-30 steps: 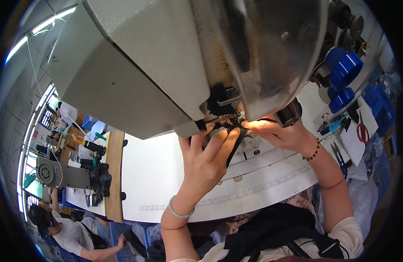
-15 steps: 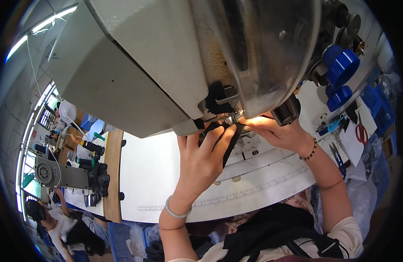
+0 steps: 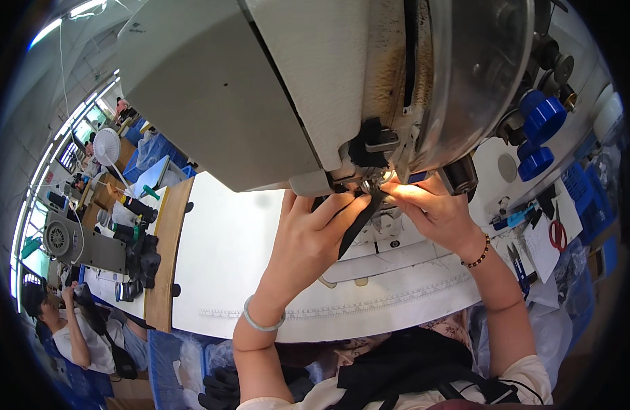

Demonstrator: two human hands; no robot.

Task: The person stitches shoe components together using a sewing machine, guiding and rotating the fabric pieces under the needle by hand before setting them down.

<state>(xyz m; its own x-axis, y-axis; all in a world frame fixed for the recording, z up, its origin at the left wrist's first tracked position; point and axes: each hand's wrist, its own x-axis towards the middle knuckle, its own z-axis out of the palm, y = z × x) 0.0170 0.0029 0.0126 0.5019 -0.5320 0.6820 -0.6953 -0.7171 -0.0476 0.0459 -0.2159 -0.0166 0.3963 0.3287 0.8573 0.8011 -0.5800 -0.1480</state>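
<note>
A large grey sewing machine [image 3: 205,96] fills the upper middle, its small lamp lighting the needle area. Under its head lies a strip of black fabric [image 3: 359,229], hanging toward me from the needle. My left hand [image 3: 306,229] is on the fabric's left side, thumb and fingers pressing it close to the needle. On the right, my right hand [image 3: 438,215] pinches the fabric's edge beside the presser foot, fingertips in the lamplight. The machine head partly covers the fabric and some fingertips.
A ruler scale [image 3: 342,301] runs along the white table's front. At right lie red scissors [image 3: 558,234], dark blue snips [image 3: 518,268] and blue baskets [image 3: 588,198]. Blue knobs [image 3: 543,119] jut from the machine. Leftward, a co-worker [image 3: 76,328] sits by another machine [image 3: 89,242].
The whole view has shifted and turned slightly. Both hands stay at the needle with the black fabric. The co-worker at left has raised dark material in a hand.
</note>
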